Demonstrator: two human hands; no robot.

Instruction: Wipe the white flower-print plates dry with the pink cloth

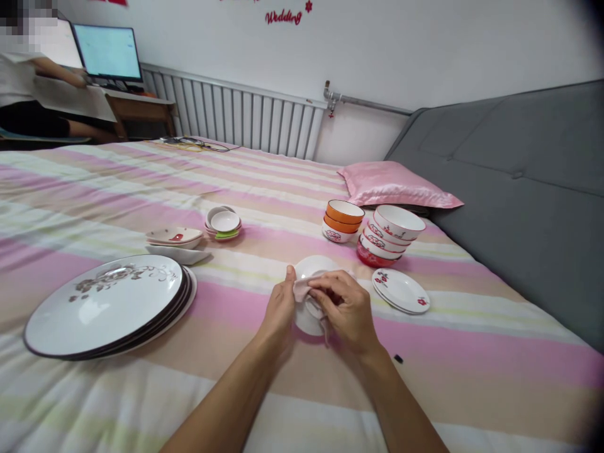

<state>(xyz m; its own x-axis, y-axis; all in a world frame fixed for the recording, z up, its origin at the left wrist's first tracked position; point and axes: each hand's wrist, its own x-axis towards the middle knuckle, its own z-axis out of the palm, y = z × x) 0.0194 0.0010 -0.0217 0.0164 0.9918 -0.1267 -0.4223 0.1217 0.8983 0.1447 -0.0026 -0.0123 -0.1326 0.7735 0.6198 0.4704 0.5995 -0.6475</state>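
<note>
In front of me is a small white plate (309, 324), tilted up off the bed. My left hand (279, 308) grips its left edge, thumb up along the rim. A pale pink cloth (303, 288) is pinched in my right hand (348, 309) and lies against the plate's face. Part of the plate is hidden behind my right fingers and the cloth. Just right of my hands, white plates with red flowers (401, 291) lie stacked. Behind them stand a stack of patterned bowls (394, 226) and a stack of orange and white bowls (343, 221).
Large white plates with dark rims (108, 302) are piled at the left. Beyond them are shallow dishes (174, 238) and small saucers (224, 221). A small black object (399, 358) lies near my right forearm. A pink pillow (396, 182) rests by the grey headboard (509, 163). A person sits at the far-left desk.
</note>
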